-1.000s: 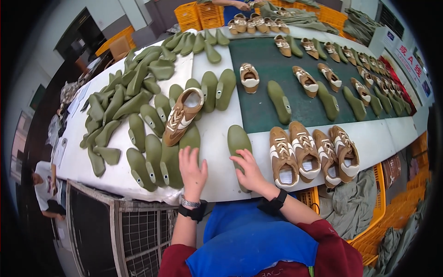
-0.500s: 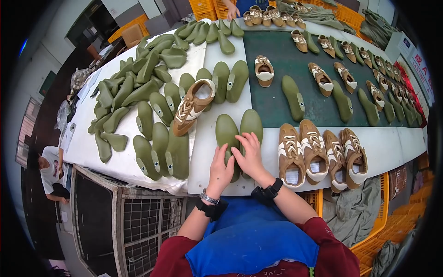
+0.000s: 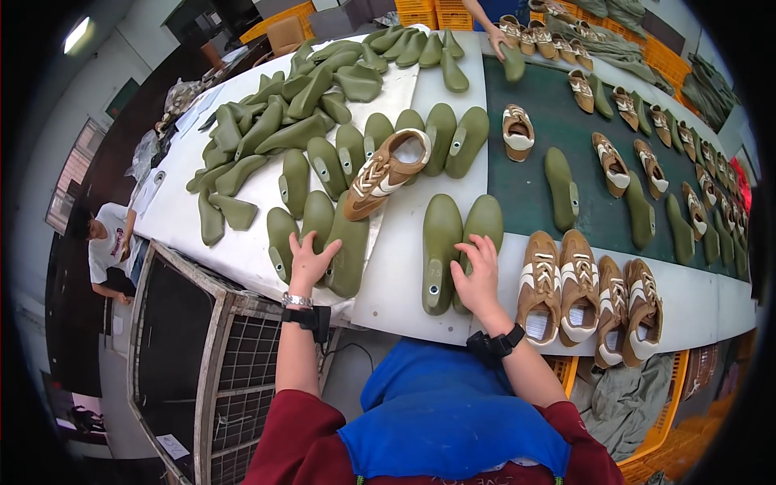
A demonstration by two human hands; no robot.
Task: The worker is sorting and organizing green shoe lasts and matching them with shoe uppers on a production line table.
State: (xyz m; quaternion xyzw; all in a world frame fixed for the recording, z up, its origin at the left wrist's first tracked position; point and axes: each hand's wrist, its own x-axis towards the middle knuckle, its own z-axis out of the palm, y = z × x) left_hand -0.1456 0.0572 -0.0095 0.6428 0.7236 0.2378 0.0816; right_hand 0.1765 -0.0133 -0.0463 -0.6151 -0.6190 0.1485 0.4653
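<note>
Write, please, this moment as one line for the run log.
left hand: spread, at grouped green shoe lasts; right hand: at right last of green pair; right of it: four brown-and-white sneakers

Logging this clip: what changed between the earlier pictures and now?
One green last moved right, away from the front lasts, beside another last. The left hand let it go and swung left over the front lasts; the right hand stays at the other last. On the far side, a co-worker's hand now holds a last. The brown shoe atop the lasts stayed put.
</note>
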